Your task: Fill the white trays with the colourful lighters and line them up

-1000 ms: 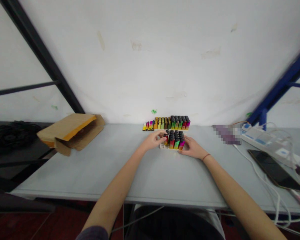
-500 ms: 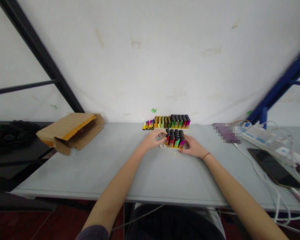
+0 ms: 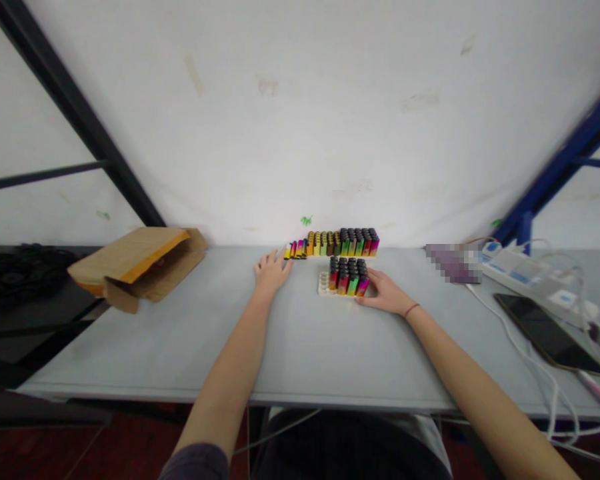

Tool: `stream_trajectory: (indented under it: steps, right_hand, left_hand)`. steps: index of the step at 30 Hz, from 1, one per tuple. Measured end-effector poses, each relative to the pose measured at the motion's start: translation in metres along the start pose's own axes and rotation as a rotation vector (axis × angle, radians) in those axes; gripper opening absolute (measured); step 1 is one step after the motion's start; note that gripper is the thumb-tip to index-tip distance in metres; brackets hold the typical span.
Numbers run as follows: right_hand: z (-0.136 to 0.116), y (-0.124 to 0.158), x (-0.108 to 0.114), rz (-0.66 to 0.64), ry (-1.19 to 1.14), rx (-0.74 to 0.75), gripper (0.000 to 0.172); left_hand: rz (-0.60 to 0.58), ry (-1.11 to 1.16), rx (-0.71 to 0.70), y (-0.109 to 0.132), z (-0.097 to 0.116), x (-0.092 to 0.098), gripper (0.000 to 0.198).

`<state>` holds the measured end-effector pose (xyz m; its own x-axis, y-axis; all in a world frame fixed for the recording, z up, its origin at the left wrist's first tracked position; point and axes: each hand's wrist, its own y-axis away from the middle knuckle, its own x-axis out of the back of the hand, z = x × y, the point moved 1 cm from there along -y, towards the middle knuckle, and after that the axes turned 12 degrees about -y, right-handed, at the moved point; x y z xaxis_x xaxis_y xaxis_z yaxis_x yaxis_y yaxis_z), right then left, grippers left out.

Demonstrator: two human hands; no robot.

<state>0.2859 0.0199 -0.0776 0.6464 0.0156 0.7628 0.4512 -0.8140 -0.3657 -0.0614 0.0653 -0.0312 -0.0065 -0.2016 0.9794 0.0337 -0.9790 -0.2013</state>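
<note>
A white tray [image 3: 323,287] on the grey table holds several upright coloured lighters [image 3: 349,276] with black caps; its left end shows bare holes. My right hand [image 3: 385,292] rests against the tray's right side, fingers curled on it. My left hand [image 3: 271,270] lies open and flat on the table, fingers stretched toward the loose lighters [image 3: 296,251] lying at the left end of a longer row of lighters [image 3: 344,243] along the wall.
An open cardboard box [image 3: 135,263] lies on its side at the back left. At the right are a power strip [image 3: 525,275], white cables [image 3: 540,360] and a dark phone [image 3: 547,331]. A black frame post [image 3: 75,113] slants at left, a blue one [image 3: 560,173] at right.
My left hand has left the tray's left end and moved left and back toward the loose lighters, opening flat. My right hand stays at the tray.
</note>
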Motion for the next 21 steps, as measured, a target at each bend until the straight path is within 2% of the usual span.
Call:
stream_trajectory:
  steps: [4, 11, 15, 19, 21]
  right_hand:
    - [-0.003, 0.000, 0.001, -0.005, -0.005, 0.011, 0.074]
    - [-0.006, -0.001, 0.003, -0.014, -0.007, 0.017, 0.072]
    - [-0.005, -0.001, 0.003, -0.009, -0.002, 0.005, 0.073]
    - [-0.005, -0.001, 0.003, -0.019, 0.003, 0.004, 0.074]
    - [-0.005, -0.001, 0.003, -0.018, 0.000, 0.008, 0.074]
  left_hand:
    - [-0.031, -0.002, -0.065, 0.000, 0.005, 0.005, 0.050]
    - [-0.097, -0.022, 0.039, -0.003, -0.012, 0.020, 0.039]
    - [-0.036, 0.002, 0.016, -0.004, -0.018, 0.015, 0.047]
    - [-0.087, 0.054, -0.074, -0.008, -0.018, 0.007, 0.031]
    - [-0.098, 0.180, -0.050, -0.012, -0.017, 0.007, 0.028]
